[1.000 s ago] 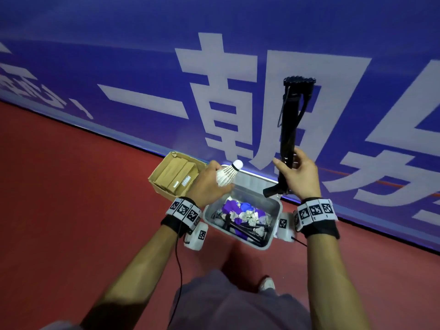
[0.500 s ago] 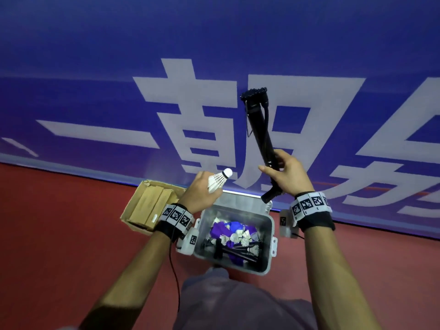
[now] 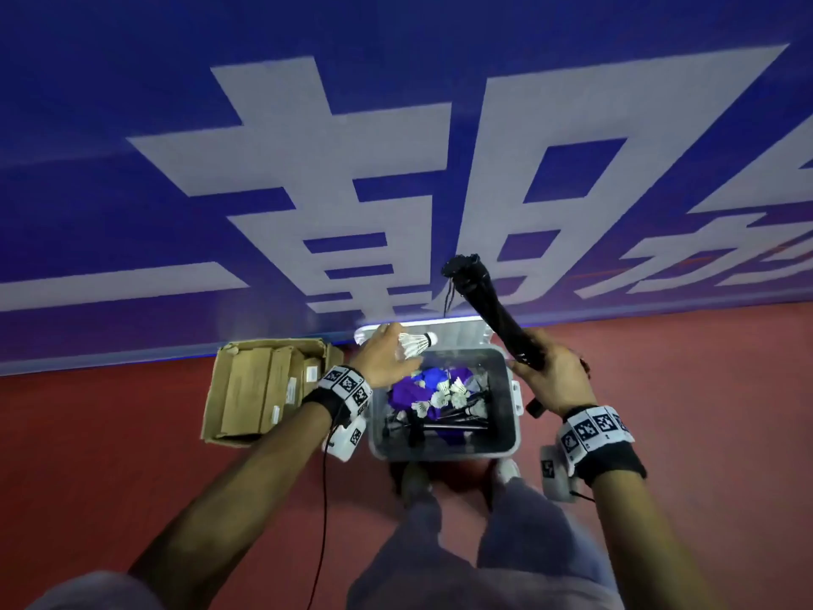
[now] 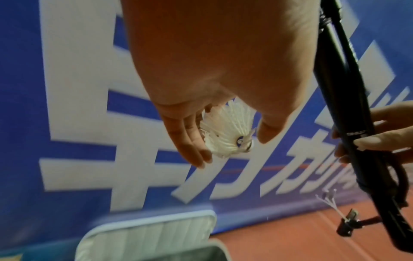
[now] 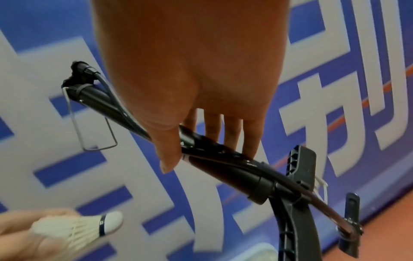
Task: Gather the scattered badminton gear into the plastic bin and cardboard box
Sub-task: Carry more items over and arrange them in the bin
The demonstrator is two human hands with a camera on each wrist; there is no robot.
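Closer now, I see the plastic bin (image 3: 444,453) on red floor (image 3: 88,455) under a blue banner (image 3: 132,81); left hand (image 3: 387,361) pinches a shuttlecock (image 3: 415,343), right hand (image 3: 552,380) grips a black pump (image 3: 492,312).

A big blue banner (image 3: 132,103) fills the back, huge white characters (image 3: 334,178) sprawled across it. Below runs red court floor (image 3: 110,455), a thin bright strip glowing where the two meet.
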